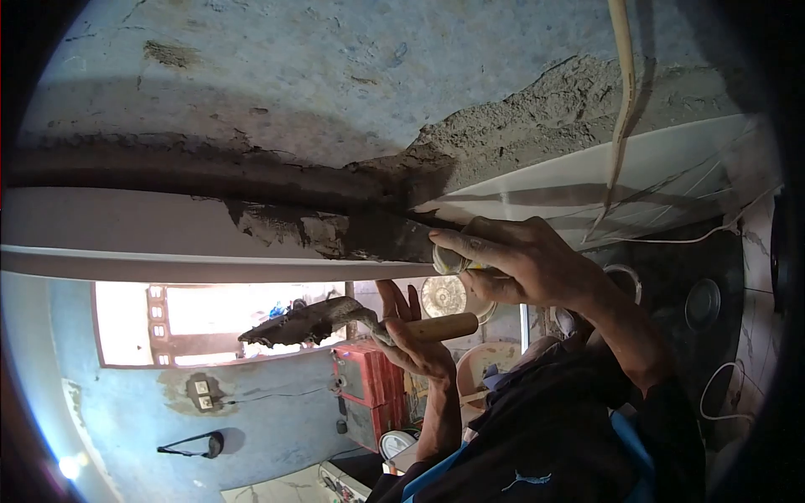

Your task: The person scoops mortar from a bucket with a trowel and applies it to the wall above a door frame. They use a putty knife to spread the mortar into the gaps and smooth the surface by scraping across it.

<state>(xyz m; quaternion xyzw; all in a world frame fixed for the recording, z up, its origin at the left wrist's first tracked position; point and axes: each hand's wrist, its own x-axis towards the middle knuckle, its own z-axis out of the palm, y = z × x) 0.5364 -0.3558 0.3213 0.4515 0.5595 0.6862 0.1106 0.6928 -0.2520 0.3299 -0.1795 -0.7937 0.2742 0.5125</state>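
Note:
My right hand (532,260) is closed around the pale, yellow-marked handle of a putty knife (407,241). Its grey-smeared blade lies against the white surface (126,222) below the wall joint. Wet grey mortar (306,230) is smeared on that surface left of the blade. Lower down, my left hand (415,339), palm towards me, grips a trowel (444,328) by its wooden handle, thumb across it. Grey mortar (289,325) coats the trowel blade, which points left. My left fingers are partly hidden behind the handle.
Above is a blue wall (277,75) with rough exposed cement (537,109). A pale cable (625,92) hangs across the right side. Below stand a red cabinet (369,390) and a basin (485,365). A bright window (210,323) and a wall socket (203,394) are at left.

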